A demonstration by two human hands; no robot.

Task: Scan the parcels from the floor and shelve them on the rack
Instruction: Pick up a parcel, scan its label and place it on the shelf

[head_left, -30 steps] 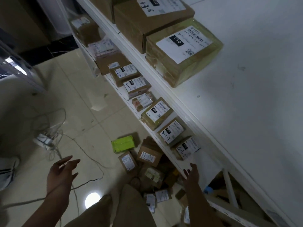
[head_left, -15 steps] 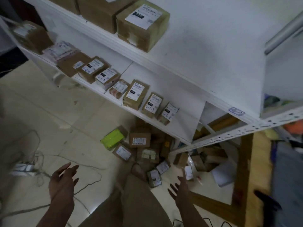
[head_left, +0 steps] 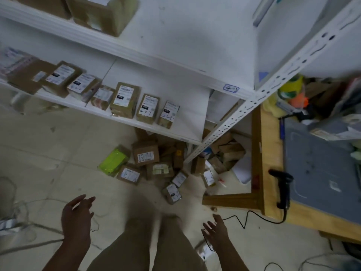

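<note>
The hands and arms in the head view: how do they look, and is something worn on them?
Both the left hand and the right hand are bare, without gloves. The forearms are bare too; no sleeve, watch or ring shows. Khaki trousers show between them.

Parcels [head_left: 145,155]: brown labelled cardboard boxes, heaped on floor ahead of left hand [head_left: 78,218] and right hand [head_left: 216,229], partly under white rack [head_left: 136,53]. Lime-green packet [head_left: 113,161]: flat, heap's left edge. Barcode scanner [head_left: 283,184]: black, corded, right of right hand.
</note>
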